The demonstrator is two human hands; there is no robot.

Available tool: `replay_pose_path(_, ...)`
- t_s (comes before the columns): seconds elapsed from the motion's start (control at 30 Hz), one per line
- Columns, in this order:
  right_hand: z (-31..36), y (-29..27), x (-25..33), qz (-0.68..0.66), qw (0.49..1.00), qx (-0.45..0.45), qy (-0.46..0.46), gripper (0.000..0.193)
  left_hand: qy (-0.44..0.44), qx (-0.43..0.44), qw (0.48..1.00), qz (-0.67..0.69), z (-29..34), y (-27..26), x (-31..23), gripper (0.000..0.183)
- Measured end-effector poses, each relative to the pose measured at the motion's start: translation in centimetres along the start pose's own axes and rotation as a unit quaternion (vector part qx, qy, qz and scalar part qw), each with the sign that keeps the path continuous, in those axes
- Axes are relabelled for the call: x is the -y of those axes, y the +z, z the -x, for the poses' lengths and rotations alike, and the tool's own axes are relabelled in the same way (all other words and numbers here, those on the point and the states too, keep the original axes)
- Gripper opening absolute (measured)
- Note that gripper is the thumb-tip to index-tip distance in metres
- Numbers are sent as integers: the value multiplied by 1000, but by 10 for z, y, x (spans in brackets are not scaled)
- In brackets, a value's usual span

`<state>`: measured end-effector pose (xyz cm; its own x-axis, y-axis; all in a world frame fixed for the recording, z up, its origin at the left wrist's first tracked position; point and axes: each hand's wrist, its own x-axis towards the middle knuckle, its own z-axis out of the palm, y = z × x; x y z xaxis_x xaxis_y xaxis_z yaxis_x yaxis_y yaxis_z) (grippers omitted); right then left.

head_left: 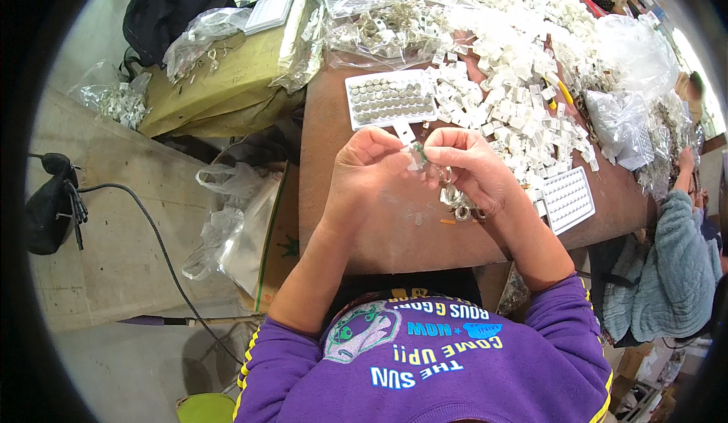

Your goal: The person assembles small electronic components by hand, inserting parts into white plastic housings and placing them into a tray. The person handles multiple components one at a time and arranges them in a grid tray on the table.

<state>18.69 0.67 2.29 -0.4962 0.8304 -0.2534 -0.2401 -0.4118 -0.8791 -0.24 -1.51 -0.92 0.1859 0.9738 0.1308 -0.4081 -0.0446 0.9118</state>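
Above the brown table, my two hands meet in front of me. Between the fingertips of my left hand, closed in a pinch, is a small white plastic piece with a dark spot on it. My right hand is closed too, its thumb and forefinger at a small green part that touches or nearly touches the left fingers. Just beyond my hands lies a white tray with rows of round metallic parts. Several small shiny rings rest below my right hand.
A large heap of white plastic pieces spreads over the table's far right, with yellow-handled pliers in it. Another white tray lies right of my forearm. Clear bags stand farther right. A co-worker's blue-grey sleeve is at the right.
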Motion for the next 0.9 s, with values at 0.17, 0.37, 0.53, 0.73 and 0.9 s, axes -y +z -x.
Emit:
replay_pose_path(0.17, 3, 4, -2, 60, 997, -4, -56, 11, 22, -5, 1000, 2, -1, 1, 2, 11)
replay_pose_path(0.37, 7, 2, 6, 177, 983, -7, -54, 11, -6, -19, 999, -47, 1, 5, -5, 15)
replay_pose_path(0.53, 4, -10, 9, 119, 990, 68, -19, 23, -68, 94, 993, -28, 4, 2, -13, 18)
replay_pose_path(0.73, -13, -16, -7, 129, 974, 185, 28, 25, -32, 184, 982, -1, 4, 1, -8, 17)
replay_pose_path(0.9, -9, -9, -4, 31, 999, 13, -38, 19, 68, -19, 996, -57, 2, 11, 2, 12)
